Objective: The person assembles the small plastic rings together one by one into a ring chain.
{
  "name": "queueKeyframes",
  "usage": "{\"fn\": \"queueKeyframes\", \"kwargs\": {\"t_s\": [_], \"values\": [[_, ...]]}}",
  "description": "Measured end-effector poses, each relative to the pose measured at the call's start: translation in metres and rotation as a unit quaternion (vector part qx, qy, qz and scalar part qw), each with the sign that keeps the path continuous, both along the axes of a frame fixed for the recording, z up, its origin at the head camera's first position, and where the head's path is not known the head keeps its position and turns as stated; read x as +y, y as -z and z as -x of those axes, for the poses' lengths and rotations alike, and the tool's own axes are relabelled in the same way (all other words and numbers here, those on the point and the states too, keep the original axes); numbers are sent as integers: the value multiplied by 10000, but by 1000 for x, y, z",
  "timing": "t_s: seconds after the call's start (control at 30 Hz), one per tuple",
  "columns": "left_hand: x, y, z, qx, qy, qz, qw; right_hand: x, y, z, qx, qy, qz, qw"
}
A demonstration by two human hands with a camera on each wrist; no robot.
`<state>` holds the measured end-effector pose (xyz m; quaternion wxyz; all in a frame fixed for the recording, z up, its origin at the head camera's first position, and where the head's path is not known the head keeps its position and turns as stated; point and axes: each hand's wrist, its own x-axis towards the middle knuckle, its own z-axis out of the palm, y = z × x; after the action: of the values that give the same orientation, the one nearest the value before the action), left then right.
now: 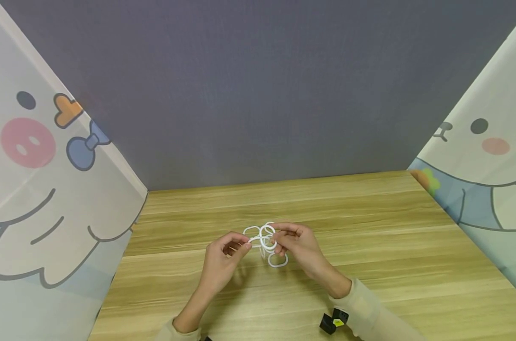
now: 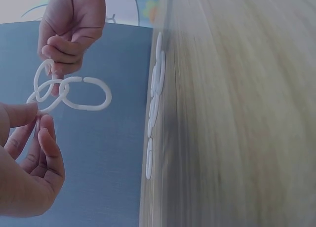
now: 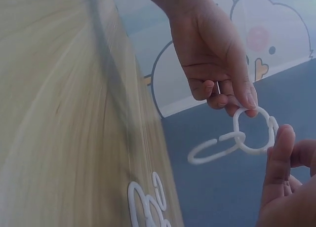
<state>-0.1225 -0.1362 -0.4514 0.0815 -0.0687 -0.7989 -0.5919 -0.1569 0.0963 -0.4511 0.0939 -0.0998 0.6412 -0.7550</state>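
Note:
Three white oval plastic links are up between the hands, above the table. My left hand (image 1: 223, 260) pinches one link (image 3: 238, 123) between thumb and fingertips. A second link (image 2: 106, 96), with a small gap in its side, hangs through that one and touches no hand. My right hand (image 1: 300, 248) pinches a third link (image 2: 36, 81) by its edge; it crosses the link in the left hand. Whether these two are hooked together I cannot tell. Below the hands, several more white links (image 1: 278, 266) lie on the table, partly overlapping.
The wood-grain tabletop (image 1: 368, 227) spreads around the hands. A dark grey panel (image 1: 258, 94) stands along its far edge. Light panels with cartoon animals rise at the left (image 1: 31, 189) and right (image 1: 496, 189). A small black device (image 1: 334, 321) sits by the right sleeve.

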Motion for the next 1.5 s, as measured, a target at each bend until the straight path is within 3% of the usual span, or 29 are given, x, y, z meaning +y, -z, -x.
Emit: {"fn": "queueKeyframes", "kwargs": {"t_s": [0.4, 0.8, 1.1, 1.5], "values": [[0, 1, -1, 496, -102, 303, 9983, -2, 0, -5, 1083, 222, -346, 9933], [-4, 4, 0, 186, -76, 256, 9995, -3, 3, -3, 215, 461, -105, 9986], [-5, 9, 0, -1, 194, 479, 9987, 0, 7, -2, 665, 438, -125, 9967], [-2, 14, -1, -38, 370, 639, 9973, 2, 6, -3, 525, 347, -78, 9980]]}}
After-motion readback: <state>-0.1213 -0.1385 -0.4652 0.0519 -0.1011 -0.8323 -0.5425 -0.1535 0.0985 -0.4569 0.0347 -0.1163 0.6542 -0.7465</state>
